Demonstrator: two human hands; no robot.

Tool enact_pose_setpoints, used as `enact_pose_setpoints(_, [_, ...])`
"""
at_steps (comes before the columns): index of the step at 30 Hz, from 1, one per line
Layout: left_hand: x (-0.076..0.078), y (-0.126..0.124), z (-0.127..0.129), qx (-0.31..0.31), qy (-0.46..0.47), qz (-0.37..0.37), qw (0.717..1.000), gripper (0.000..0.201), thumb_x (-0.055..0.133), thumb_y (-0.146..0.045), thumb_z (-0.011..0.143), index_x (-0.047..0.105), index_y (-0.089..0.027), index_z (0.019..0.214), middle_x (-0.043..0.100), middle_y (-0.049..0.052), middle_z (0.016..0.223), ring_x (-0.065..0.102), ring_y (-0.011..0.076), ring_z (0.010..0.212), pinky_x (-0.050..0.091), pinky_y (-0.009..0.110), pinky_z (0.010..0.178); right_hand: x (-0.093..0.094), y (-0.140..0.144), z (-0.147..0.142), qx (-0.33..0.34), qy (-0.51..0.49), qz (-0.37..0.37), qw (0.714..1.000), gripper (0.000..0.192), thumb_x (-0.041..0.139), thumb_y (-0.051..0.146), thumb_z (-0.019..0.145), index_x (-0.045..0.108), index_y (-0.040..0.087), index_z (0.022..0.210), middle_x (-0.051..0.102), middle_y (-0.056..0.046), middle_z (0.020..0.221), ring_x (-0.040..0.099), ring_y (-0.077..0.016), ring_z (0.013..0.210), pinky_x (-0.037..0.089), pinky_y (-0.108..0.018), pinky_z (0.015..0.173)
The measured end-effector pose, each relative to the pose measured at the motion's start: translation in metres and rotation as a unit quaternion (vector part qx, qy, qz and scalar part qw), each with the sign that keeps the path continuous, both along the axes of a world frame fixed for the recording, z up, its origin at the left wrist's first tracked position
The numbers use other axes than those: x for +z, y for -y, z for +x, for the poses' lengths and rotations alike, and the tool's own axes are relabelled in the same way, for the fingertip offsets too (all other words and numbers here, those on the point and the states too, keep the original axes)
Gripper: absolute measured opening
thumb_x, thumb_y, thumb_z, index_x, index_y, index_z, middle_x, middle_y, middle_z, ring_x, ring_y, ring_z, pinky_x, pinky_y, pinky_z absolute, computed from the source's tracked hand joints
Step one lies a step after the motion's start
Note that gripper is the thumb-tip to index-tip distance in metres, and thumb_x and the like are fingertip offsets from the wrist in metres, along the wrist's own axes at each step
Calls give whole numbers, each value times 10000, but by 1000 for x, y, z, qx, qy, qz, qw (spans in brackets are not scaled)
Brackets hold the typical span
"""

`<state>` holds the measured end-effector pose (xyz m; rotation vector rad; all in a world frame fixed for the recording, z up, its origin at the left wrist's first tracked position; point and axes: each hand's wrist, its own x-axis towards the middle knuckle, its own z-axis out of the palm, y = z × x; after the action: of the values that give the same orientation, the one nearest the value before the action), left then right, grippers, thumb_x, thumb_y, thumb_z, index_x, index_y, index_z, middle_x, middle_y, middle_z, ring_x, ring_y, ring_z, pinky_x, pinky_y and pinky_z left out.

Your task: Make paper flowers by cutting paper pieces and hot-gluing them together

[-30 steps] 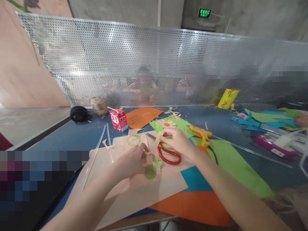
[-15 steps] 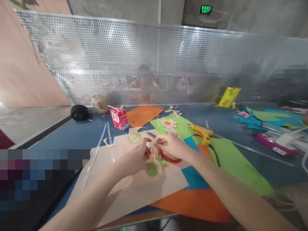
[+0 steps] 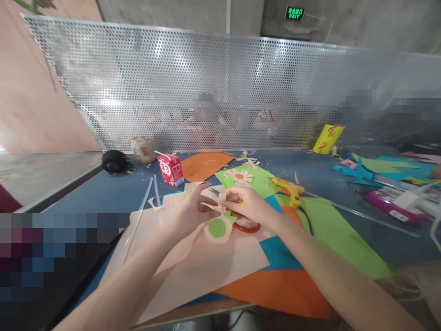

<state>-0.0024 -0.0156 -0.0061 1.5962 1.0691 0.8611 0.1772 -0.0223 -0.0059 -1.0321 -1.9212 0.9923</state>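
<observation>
My right hand (image 3: 246, 202) pinches a small cream strip (image 3: 221, 200) between thumb and fingers. Just left of it, my left hand (image 3: 193, 209) has its fingers apart and curved toward the strip; some fingertips are hidden. Below the hands lies a cream fringed disc with a green round centre (image 3: 217, 228), with small green leaf shapes (image 3: 230, 217) beside it. Red-handled scissors (image 3: 248, 228) rest under my right hand, their blades poking out beyond the fingers. Beneath everything is a large cream sheet (image 3: 193, 280).
A finished-looking flower (image 3: 240, 176) lies on a green sheet. A yellow glue gun (image 3: 289, 189) with a black cord sits to the right. Further out are a pink drink carton (image 3: 170, 170), clear glue sticks (image 3: 144, 195), a purple power strip (image 3: 396, 207) and a perforated metal screen (image 3: 165, 87).
My left hand has lifted and its fingers have spread, covering most of the green ring. The fringed disc has shifted slightly upward and shows more fully. My right hand stays nearly in place.
</observation>
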Motion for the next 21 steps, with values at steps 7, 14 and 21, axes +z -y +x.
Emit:
enact_pose_setpoints(7, [3,0,2,-2,4,-34,999,805,698,-190,535,302,-173,1236,620,-27,651,618,154,641,468,277,617,-2,-2,2,-27,9,-42,999,164,557,324,777,550,207,891,647,-20,809,619,-137,712,469,-238,599])
enact_pose_setpoints(14, [0,-2,0,-1,-20,-21,1000,792,725,-229,522,337,-178,1211,646,-4,685,621,162,654,471,284,619,2,3,0,0,30,-53,998,101,532,297,786,542,196,788,654,-25,827,612,-131,676,475,-240,573])
enact_pose_setpoints(21, [2,2,5,7,-56,-20,998,700,699,-224,534,392,-157,1159,651,25,696,611,173,628,455,268,540,-1,3,1,-5,62,21,998,68,515,147,752,547,200,727,638,-3,800,608,-137,777,465,-235,633])
